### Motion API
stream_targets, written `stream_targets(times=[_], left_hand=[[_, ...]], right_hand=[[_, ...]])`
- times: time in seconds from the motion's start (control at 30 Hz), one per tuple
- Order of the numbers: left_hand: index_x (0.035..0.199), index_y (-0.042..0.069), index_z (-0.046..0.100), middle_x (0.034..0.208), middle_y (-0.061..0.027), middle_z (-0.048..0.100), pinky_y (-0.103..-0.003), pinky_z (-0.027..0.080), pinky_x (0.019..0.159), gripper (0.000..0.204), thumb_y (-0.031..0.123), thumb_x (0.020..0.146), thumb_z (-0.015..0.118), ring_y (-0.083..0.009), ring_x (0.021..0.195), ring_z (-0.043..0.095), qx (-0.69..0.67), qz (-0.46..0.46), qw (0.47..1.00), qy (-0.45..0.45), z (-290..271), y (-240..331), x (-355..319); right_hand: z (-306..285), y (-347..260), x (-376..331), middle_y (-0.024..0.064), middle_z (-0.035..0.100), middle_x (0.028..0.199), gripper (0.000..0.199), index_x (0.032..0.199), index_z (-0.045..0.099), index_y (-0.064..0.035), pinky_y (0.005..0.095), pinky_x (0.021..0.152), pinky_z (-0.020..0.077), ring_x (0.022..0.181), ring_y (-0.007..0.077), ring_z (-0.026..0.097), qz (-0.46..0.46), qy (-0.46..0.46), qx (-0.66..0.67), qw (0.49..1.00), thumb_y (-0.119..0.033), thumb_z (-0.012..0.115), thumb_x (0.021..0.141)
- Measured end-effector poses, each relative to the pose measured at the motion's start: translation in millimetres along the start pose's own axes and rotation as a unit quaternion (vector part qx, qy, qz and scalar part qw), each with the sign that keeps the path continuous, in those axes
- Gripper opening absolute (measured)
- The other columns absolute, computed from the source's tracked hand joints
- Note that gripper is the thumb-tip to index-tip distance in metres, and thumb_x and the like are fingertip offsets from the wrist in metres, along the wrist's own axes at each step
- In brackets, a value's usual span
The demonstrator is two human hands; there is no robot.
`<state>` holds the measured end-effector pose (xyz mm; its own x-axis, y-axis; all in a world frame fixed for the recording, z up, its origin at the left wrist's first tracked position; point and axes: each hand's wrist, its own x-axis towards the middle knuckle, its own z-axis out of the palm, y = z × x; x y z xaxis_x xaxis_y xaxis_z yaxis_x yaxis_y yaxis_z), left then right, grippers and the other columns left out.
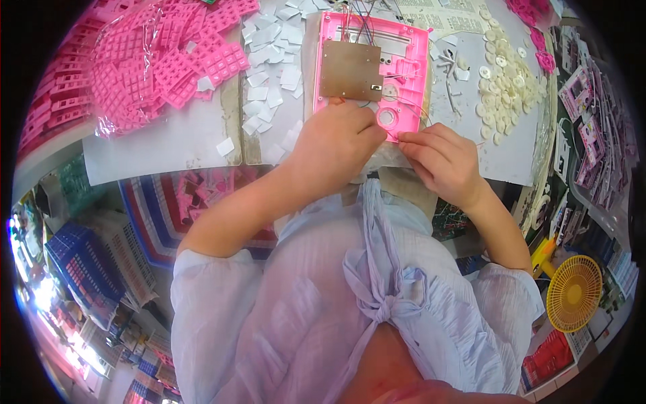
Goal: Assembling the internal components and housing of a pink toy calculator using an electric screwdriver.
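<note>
Our task's thing, the pink plastic housing, lies on the worktop right under our fingertips and extends away from us beyond them. The fingers of our left hand curl down near its lower edge, and the thumb and index finger of our right hand come together just beside them; we cannot tell whether either pinches a part or a wire. The pale ring sits just beyond our fingertips, and the brown circuit board lies farther past the left ones. To do this fine fingertip work well, we judge it best to steady the housing with one hand, use light pressure, and guide the loose wires clear. Right of our fingers, the white round discs are best left undisturbed.
</note>
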<state>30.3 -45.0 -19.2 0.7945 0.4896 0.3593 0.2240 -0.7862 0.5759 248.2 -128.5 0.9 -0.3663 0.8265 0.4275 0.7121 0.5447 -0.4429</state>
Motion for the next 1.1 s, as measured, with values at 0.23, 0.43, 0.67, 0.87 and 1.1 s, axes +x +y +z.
stream_targets(times=[0.23,0.43,0.67,0.87,1.1], left_hand=[[0.091,0.005,0.069,0.087,-0.0082,0.063,-0.040,0.050,0.070,0.015,0.007,0.077,0.074,-0.0282,0.079,0.062,-0.005,-0.005,1.000,-0.008,-0.3,0.1,1.6],[0.091,0.005,0.068,0.085,-0.0082,0.063,-0.040,0.049,0.070,0.015,0.007,0.078,0.074,-0.0282,0.079,0.061,-0.017,-0.002,1.000,0.013,2.0,-0.5,-0.1],[0.093,0.006,0.068,0.086,-0.0081,0.063,-0.040,0.048,0.070,0.016,0.007,0.078,0.074,-0.0280,0.078,0.060,-0.010,0.006,1.000,0.009,3.4,-3.2,-1.5],[0.103,0.008,0.070,0.091,-0.0055,0.063,-0.038,0.049,0.070,0.027,0.008,0.076,0.069,-0.0246,0.079,0.060,-0.001,0.040,0.999,0.015,3.7,-1.9,-0.5],[0.111,0.009,0.070,0.095,-0.0025,0.063,-0.034,0.050,0.070,0.038,0.013,0.073,0.063,-0.0208,0.082,0.060,0.038,0.113,0.993,-0.019,3.6,-6.3,-1.0]], right_hand=[[-5.5,-13.1,21.2,0.0081,0.065,0.084,0.024,0.087,0.064,-0.0041,0.0361,0.060,0.0528,0.076,0.0260,0.064,0.062,-0.066,-0.024,0.996,-0.004,0.070,0.064],[-10.5,-18.5,16.2,0.0099,0.066,0.084,0.021,0.089,0.065,-0.0035,0.0386,0.062,0.0527,0.076,0.0274,0.064,0.060,-0.093,-0.045,0.993,-0.002,0.074,0.071],[14.5,-3.6,-14.5,0.0071,0.070,0.081,0.015,0.093,0.072,-0.0041,0.0308,0.062,0.0501,0.068,0.0183,0.061,0.227,0.020,0.182,0.957,0.003,0.072,0.080],[29.8,-8.1,-27.4,0.0100,0.066,0.110,0.019,0.095,0.073,-0.0042,0.0276,0.067,0.0473,0.079,0.0180,0.058,0.228,0.129,0.156,0.953,0.003,0.075,0.078],[18.5,-9.2,-26.8,0.0099,0.065,0.120,0.030,0.102,0.072,-0.0058,0.0343,0.076,0.0499,0.093,0.0274,0.056,0.154,0.063,0.015,0.986,0.001,0.077,0.073]])
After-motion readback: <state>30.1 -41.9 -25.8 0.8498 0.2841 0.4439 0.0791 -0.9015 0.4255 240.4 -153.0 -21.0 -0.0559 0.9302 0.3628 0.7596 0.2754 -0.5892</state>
